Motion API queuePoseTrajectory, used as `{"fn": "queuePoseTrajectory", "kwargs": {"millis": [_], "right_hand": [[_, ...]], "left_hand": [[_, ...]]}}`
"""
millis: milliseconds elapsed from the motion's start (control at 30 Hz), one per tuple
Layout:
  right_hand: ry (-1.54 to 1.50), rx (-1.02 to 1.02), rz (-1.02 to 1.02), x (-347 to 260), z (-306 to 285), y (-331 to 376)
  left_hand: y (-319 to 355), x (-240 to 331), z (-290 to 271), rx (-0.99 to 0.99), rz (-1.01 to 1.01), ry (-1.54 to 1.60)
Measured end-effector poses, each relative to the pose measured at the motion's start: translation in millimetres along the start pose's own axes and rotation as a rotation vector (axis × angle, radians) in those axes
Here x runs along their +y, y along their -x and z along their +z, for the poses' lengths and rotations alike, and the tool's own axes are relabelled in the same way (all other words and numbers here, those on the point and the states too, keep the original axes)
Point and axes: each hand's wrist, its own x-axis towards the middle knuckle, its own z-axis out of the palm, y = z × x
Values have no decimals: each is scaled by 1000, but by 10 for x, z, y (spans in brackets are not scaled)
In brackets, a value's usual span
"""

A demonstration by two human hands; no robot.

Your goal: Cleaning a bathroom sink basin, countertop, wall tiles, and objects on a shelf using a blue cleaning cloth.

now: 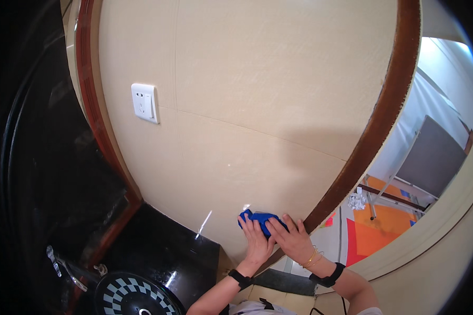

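A bunched blue cloth (261, 217) lies against the beige tiled wall (236, 131), low down and close to the brown door frame (370, 134). My left hand (256, 241) holds its left part, with the fingers bent over it. From the right, my right hand (292, 240) presses on the same cloth, its fingers partly spread across the edge. The two hands nearly touch. Part of the cloth is hidden under my fingers. Dark bands circle both wrists, and thin gold bangles sit on the right one.
A white socket plate (145, 103) is on the wall at upper left. Below it, a glossy black counter (157, 236) carries a round black item with a checkered ring (136, 294). Through the doorway at right stand a grey board (431, 157) on a frame and orange flooring (378, 220).
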Motion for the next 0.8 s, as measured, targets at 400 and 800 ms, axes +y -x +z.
{"fn": "queuePoseTrajectory", "kwargs": {"millis": [400, 800], "right_hand": [[33, 244, 361, 206, -539, -1324], [-49, 66, 226, -79, -312, -1230]], "left_hand": [[-1713, 145, -826, 216, 377, -114], [-1287, -237, -756, 292, 259, -129]]}}
